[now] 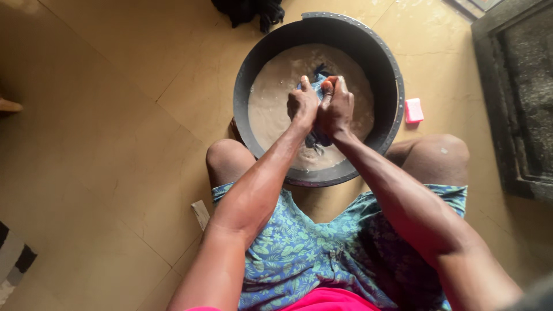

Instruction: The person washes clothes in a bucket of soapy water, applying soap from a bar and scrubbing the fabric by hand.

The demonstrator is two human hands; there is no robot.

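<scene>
A round black basin stands on the tiled floor between my knees, filled with cloudy soapy water. Over its middle, my left hand and my right hand are pressed close together, both clenched on a wet dark blue cloth. Part of the cloth sticks up above my fingers and part hangs below my wrists into the water.
A pink bar of soap lies on the floor right of the basin. A dark heap of cloth sits beyond the basin's far rim. A dark framed slab fills the right edge. A striped mat corner shows at lower left.
</scene>
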